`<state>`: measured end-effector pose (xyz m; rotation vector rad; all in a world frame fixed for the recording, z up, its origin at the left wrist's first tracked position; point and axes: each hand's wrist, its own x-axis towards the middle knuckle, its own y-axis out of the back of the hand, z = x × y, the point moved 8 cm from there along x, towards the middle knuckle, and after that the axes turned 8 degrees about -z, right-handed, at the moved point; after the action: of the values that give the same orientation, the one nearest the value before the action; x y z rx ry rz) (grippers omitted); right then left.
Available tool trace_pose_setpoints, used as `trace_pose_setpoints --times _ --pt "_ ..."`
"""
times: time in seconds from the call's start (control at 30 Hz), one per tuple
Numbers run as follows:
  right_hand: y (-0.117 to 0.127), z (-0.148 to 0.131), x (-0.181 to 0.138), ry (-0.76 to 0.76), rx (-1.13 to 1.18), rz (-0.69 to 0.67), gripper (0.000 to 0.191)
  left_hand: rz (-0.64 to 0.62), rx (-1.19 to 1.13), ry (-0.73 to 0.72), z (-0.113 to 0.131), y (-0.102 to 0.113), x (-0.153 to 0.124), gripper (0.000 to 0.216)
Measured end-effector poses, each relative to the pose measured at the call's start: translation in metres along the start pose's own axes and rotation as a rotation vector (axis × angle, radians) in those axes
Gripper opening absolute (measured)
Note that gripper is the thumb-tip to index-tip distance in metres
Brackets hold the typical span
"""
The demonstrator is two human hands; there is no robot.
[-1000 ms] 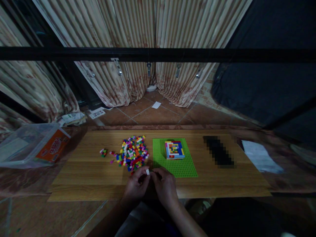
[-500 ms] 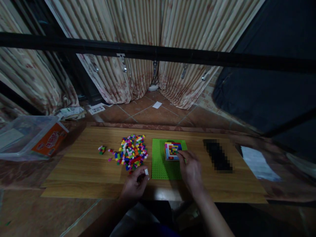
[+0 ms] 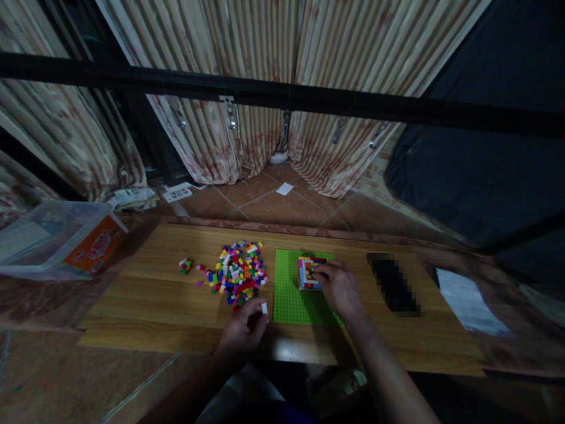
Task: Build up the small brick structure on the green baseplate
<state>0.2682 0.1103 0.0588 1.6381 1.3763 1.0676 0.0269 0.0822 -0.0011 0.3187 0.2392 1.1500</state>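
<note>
My left hand [image 3: 242, 327] is closed near the front of the table, pinching a white toy brick [image 3: 264, 308] between thumb and fingers. A green studded baseplate [image 3: 286, 307] lies to its right. On that plate stands a low square build of multicoloured bricks [image 3: 303, 278], with a light wall at its left and front. My right hand [image 3: 342, 288] reaches over the build from the right, fingertips pressed together at its top. Whatever those fingertips hold, if anything, is hidden, and the hand covers the build's right side.
A pile of loose coloured bricks [image 3: 238, 275] lies left of the baseplate, with a small cluster of bricks [image 3: 185, 266] farther left. A blurred black object [image 3: 395, 285] rests at the right of the wooden table [image 3: 145, 294]. A clear plastic bin [image 3: 57, 235] stands beyond the left end.
My right hand has shifted a little over the build, its fingertips now farther onto the top. My left hand keeps the white brick in place. The whole view has shifted slightly.
</note>
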Motion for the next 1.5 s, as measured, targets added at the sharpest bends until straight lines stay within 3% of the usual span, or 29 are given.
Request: trace_pose_setpoints --times 0.7,1.17,1.3,1.5 --pt "-0.003 -0.003 -0.003 -0.093 -0.051 0.025 0.02 -0.015 -0.008 0.015 -0.005 -0.002 -0.001 0.03" --pt "-0.004 0.003 0.006 -0.272 -0.05 -0.175 0.025 -0.028 -0.028 0.029 -0.004 -0.004 -0.001 0.029" --pt "-0.004 0.004 0.006 -0.23 -0.046 -0.113 0.024 -0.026 -0.024 -0.007 -0.005 -0.003 -0.002 0.029" --pt "0.0 0.0 -0.016 -0.147 0.101 0.146 0.026 -0.041 -0.013 -0.066 -0.006 -0.002 0.0 0.031"
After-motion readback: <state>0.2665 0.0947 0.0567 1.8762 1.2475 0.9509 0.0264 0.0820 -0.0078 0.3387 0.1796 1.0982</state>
